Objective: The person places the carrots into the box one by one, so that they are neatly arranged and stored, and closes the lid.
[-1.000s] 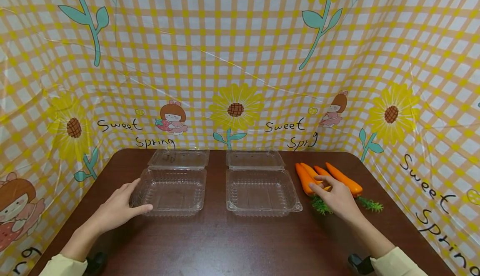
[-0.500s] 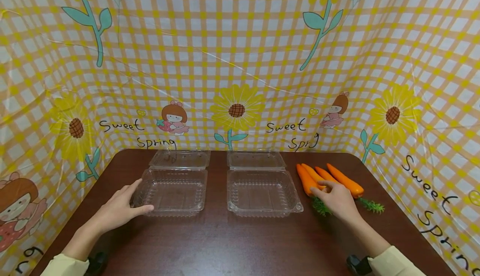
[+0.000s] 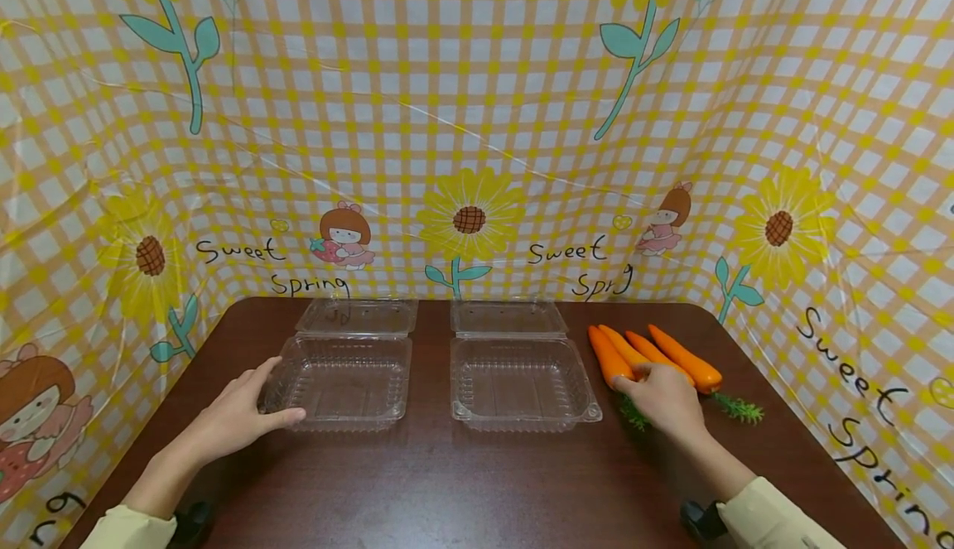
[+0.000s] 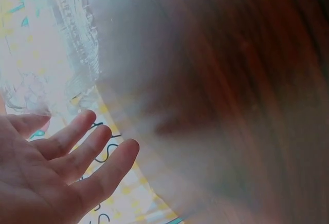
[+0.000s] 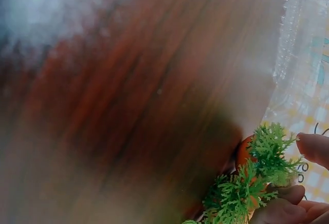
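Carrots [image 3: 659, 354] taper, glossy orange, with feathery green tops [image 5: 270, 152].

The head view is softly and evenly lit, with a pale sheen reflected by the worktop [image 3: 447, 483]. In both wrist views the surface is blurred; in the left one, the checked cloth [image 4: 134, 196] is washed out.

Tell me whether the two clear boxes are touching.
Apart: the head view shows brown table between the left box and the right box.
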`<state>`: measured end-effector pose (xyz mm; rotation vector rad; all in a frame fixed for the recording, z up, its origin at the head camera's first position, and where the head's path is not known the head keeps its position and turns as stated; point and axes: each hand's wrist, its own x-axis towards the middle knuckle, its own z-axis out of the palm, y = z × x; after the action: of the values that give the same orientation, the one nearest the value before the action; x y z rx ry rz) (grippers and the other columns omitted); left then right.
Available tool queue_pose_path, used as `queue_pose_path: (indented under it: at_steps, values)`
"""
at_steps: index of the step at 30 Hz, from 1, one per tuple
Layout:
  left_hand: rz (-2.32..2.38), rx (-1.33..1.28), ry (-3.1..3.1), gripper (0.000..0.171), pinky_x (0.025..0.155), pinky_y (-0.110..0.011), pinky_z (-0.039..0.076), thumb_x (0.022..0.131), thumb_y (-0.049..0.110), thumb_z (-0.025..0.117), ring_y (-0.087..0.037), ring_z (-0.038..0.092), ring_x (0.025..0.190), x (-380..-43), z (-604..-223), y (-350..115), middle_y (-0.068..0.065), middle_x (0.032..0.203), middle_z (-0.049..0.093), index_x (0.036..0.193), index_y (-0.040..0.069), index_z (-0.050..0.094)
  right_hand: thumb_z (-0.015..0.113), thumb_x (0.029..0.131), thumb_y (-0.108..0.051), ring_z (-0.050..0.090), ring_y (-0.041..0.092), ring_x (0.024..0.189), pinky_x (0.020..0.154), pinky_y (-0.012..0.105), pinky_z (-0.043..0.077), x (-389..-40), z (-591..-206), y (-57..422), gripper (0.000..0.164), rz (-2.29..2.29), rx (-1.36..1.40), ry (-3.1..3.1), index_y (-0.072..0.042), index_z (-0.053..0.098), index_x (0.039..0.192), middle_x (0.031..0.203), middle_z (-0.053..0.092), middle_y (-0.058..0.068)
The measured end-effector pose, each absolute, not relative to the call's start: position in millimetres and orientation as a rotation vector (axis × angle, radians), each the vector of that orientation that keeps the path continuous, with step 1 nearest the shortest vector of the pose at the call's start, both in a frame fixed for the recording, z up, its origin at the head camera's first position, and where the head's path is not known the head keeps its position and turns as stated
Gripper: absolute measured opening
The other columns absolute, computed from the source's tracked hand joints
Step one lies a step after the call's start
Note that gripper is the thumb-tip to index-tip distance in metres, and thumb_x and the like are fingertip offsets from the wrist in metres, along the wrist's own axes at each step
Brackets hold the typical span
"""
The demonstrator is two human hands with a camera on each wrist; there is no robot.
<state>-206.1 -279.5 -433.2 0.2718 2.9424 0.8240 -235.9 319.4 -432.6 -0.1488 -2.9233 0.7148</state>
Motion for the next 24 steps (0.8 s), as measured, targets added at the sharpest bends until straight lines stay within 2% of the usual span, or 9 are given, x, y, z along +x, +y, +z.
queue_pose_path:
  at_steps: [2, 4, 7, 14, 19, 24]
  values:
    - [0.825, 0.284, 2.95, 0.104, 0.086, -0.066, 0.047, 0.088, 0.06, 0.069, -0.053, 0.044, 0.13, -206.5, -432.9, -279.7, -0.035, 0.147, 0.039, 0.158, 0.0, 0.02, 0.071, 0.09, -0.044, 0.066, 0.036, 0.084, 0.066, 0.044, 0.051, -236.6, -432.2, 318.3, 0.054, 0.71, -0.175, -2.933, 0.004, 0.071, 0.116, 0.103, 0.071, 0.023]
    - [0.828, 0.285, 2.949, 0.104, 0.087, -0.067, 0.047, 0.088, 0.059, 0.07, -0.053, 0.043, 0.13, -206.7, -432.3, -279.3, -0.035, 0.147, 0.039, 0.158, -0.001, 0.02, 0.071, 0.09, -0.045, 0.061, 0.028, 0.076, 0.058, 0.037, 0.045, -237.5, -432.0, 318.4, 0.048, 0.704, -0.195, -2.941, 0.0, 0.073, 0.109, 0.089, 0.069, 0.016]
    - [0.833, 0.283, 2.945, 0.105, 0.089, -0.068, 0.045, 0.088, 0.059, 0.07, -0.054, 0.042, 0.131, -207.1, -431.4, -278.6, -0.036, 0.147, 0.039, 0.157, -0.002, 0.021, 0.071, 0.089, -0.048, 0.053, 0.024, 0.068, 0.053, 0.035, 0.037, -238.8, -433.0, 319.0, 0.044, 0.697, -0.228, -2.957, -0.005, 0.071, 0.096, 0.074, 0.057, 0.006]
    - [0.832, 0.284, 2.94, 0.105, 0.089, -0.067, 0.046, 0.088, 0.059, 0.07, -0.054, 0.042, 0.131, -206.9, -431.1, -278.9, -0.036, 0.146, 0.039, 0.158, -0.001, 0.02, 0.07, 0.09, -0.05, 0.046, 0.022, 0.059, 0.05, 0.033, 0.032, -241.5, -436.7, 318.6, 0.042, 0.657, -0.229, -2.971, -0.012, 0.063, 0.073, 0.062, 0.04, 0.0]
    - [0.832, 0.277, 2.935, 0.104, 0.086, -0.065, 0.047, 0.088, 0.059, 0.069, -0.052, 0.044, 0.129, -206.2, -431.3, -279.2, -0.034, 0.145, 0.042, 0.158, 0.0, 0.019, 0.071, 0.089, -0.051, 0.049, 0.021, 0.059, 0.049, 0.033, 0.034, -242.2, -436.1, 316.2, 0.043, 0.65, -0.226, -2.971, -0.009, 0.067, 0.077, 0.062, 0.048, 0.0]
    - [0.845, 0.276, 2.927, 0.103, 0.087, -0.064, 0.048, 0.089, 0.059, 0.069, -0.051, 0.044, 0.129, -206.6, -432.7, -279.5, -0.034, 0.144, 0.042, 0.158, 0.001, 0.019, 0.07, 0.09, -0.05, 0.043, 0.017, 0.05, 0.047, 0.031, 0.032, -243.5, -435.6, 314.3, 0.047, 0.679, -0.218, -3.005, -0.01, 0.064, 0.065, 0.053, 0.042, -0.002]
